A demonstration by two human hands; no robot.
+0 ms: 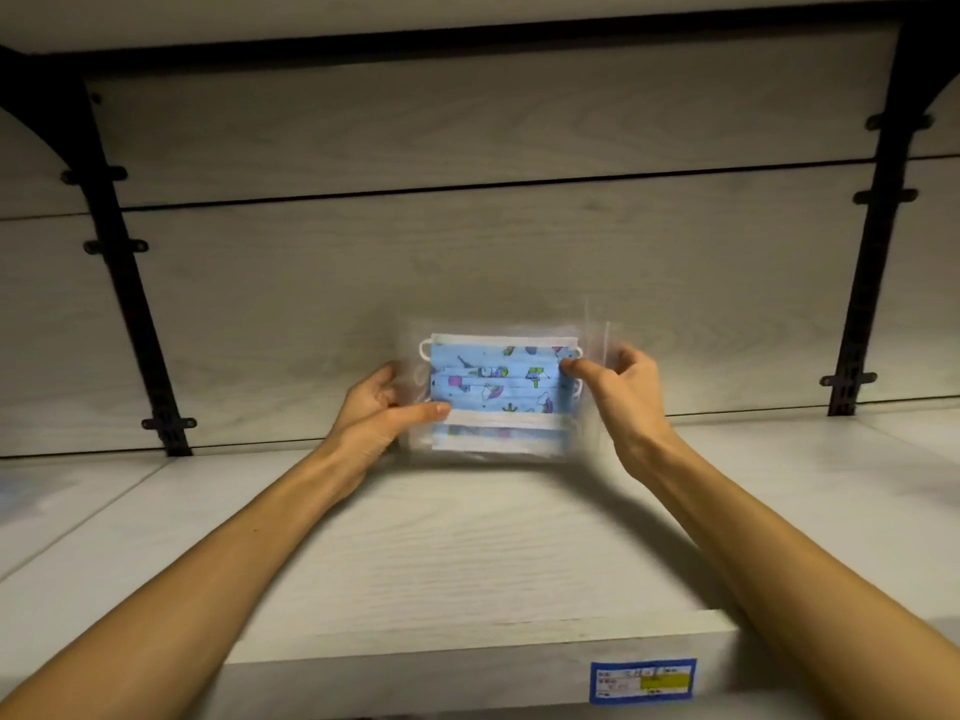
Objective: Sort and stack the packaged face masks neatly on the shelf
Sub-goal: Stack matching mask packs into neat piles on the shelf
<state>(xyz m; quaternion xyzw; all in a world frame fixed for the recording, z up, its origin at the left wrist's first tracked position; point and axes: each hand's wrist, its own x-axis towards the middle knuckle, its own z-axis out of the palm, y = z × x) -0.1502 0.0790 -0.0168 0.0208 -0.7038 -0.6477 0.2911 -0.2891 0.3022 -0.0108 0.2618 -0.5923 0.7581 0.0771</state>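
Both hands, left hand (382,407) and right hand (618,387), pinch a clear-wrapped blue cartoon-print mask pack (498,394) upright over the pale wooden shelf (441,553).

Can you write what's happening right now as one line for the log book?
left hand: holds mask pack | right hand: holds mask pack | pack: upright at shelf back | another pack beneath, blurred

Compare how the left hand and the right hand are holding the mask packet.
The left hand grips the mask packet low, thumb lying along the lower edge; the right hand grips higher, thumb pressed near the upper corner. The left sits lower than the right. Both pinch the clear wrapper's ends above the shelf.
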